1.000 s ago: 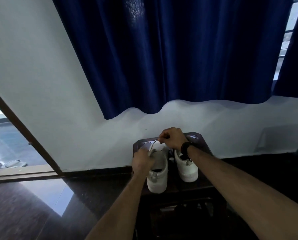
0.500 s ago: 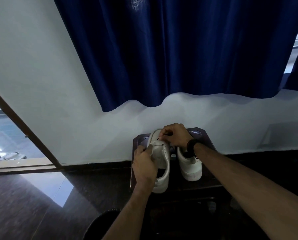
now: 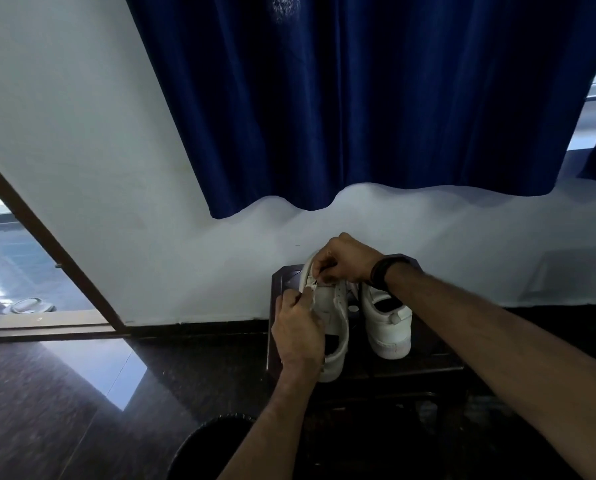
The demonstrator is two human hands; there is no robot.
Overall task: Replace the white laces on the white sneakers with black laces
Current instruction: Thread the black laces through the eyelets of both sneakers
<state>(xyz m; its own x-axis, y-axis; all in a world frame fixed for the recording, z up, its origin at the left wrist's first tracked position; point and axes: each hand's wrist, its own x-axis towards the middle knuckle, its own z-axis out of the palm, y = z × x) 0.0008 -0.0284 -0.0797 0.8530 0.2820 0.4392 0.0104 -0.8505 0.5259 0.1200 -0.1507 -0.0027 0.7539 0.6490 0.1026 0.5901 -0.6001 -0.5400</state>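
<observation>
Left hand gripping the left sneaker to steady it, right hand pinching its white lace, probably to pull it out.

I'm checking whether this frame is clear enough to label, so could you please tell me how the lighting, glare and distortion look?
Head view: dim and bluish; the white sneaker and both hands, left hand and right hand, read clearly, but the lace is too small to follow. Bright glare on the floor at left. Wide-angle bending tilts the door frame.
</observation>
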